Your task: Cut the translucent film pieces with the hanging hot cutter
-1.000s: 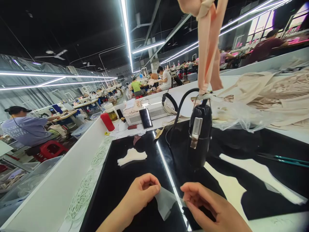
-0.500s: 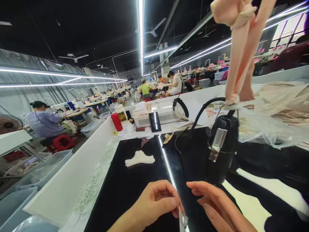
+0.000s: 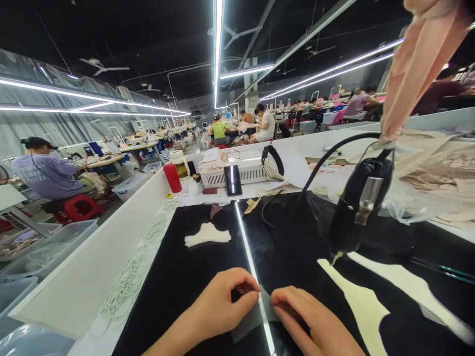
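Both my hands rest low on a glossy black worktop [image 3: 193, 277]. My left hand [image 3: 218, 304] is curled, its thumb and fingers pinched on a small translucent grey fabric piece [image 3: 256, 314]. My right hand [image 3: 311, 321] pinches the same piece from the other side, fingers pressed together. A black hanging tool [image 3: 361, 202] with a metal clip dangles from a peach cloth strip [image 3: 419, 74] just beyond my right hand, its black cable [image 3: 326, 155] looping left. A white cut fabric piece [image 3: 208, 235] lies further back on the worktop.
A white machine box [image 3: 245, 170], a dark phone [image 3: 232, 180], a red bottle [image 3: 172, 178] and a jar stand at the back. Beige lace fabric and clear plastic [image 3: 438, 173] pile up on the right. White elastic rings [image 3: 129, 287] line the left ledge. Teal-handled scissors [image 3: 445, 269] lie right. Other workers sit at distant tables.
The view has swung; the hanging tool now tilts further right. My hands have lowered the grey piece back onto the worktop and hold it closer together than half a second ago.
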A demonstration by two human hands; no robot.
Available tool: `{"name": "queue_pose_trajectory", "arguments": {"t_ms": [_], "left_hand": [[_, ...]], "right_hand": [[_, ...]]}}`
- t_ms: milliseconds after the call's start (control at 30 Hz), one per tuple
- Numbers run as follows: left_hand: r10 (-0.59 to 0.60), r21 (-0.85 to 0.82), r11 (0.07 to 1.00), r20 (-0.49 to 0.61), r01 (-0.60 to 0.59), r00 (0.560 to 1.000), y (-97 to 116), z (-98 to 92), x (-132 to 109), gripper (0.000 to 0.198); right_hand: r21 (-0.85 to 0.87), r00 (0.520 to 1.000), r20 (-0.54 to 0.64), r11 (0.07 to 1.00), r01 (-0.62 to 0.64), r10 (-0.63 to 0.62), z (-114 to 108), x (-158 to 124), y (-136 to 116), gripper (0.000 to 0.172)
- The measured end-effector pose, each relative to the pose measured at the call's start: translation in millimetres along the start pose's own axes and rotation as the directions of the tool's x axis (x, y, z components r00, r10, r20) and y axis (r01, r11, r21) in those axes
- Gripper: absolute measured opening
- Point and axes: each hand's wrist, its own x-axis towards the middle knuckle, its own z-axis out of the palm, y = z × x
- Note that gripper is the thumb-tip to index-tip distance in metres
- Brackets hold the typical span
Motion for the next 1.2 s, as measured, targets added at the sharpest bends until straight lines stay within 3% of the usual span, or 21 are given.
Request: {"name": "queue_pose_trajectory", "arguments": {"t_ms": [33, 133, 333, 400, 500, 667, 767, 900, 1067, 1200], "left_hand": [[0.050, 0.096, 0.994, -0.008, -0.049, 0.999, -2, -0.4, -1, 0.008], [0.213, 0.378, 0.900, 0.052, -0.216, 0.976, -7, -0.5, -5, 0.019], [0.301, 0.575, 0.753, 0.132, -0.320, 0.944, -18, -2.0, -11, 0.027], [0.364, 0.644, 0.663, 0.167, -0.381, 0.916, -25, -5.1, -10, 0.024], [0.522, 0.724, 0.507, 0.173, -0.468, 0.835, -37, -9.5, -8, 0.017], [0.688, 0.794, 0.328, 0.171, -0.513, 0.705, -42, -11.5, -2, 0.016], [0.714, 0.802, 0.295, 0.176, -0.519, 0.678, -43, -12.4, 0, 0.017], [0.718, 0.798, 0.298, 0.175, -0.524, 0.674, -47, -13.8, 1, 0.016], [0.716, 0.771, 0.332, 0.168, -0.543, 0.678, -50, -15.0, 2, 0.016], [0.702, 0.754, 0.355, 0.176, -0.552, 0.691, -52, -15.4, 3, 0.015]], "right_hand": [[-0.071, 0.999, 0.005, 0.996, 0.045, -0.045, 0, 0, 6, 0.020], [-0.258, 0.987, 0.033, 0.953, 0.157, -0.154, 2, 0, 20, 0.019], [-0.394, 0.972, -0.011, 0.894, 0.211, -0.234, -10, -10, 13, 0.018], [-0.438, 0.976, -0.051, 0.883, 0.169, -0.212, -25, -18, 13, 0.018], [-0.528, 0.972, -0.181, 0.849, 0.032, -0.149, -60, -32, 25, 0.022], [-0.632, 0.911, -0.403, 0.746, -0.210, -0.084, -120, -40, 67, 0.027], [-0.677, 0.908, -0.410, 0.694, -0.244, -0.082, -132, -34, 89, 0.032], [-0.730, 0.923, -0.379, 0.634, -0.253, -0.068, -126, -23, 107, 0.033], [-0.768, 0.935, -0.353, 0.583, -0.266, -0.039, -121, -21, 113, 0.014], [-0.760, 0.937, -0.350, 0.586, -0.280, -0.007, -124, -21, 109, 0.010]]}}
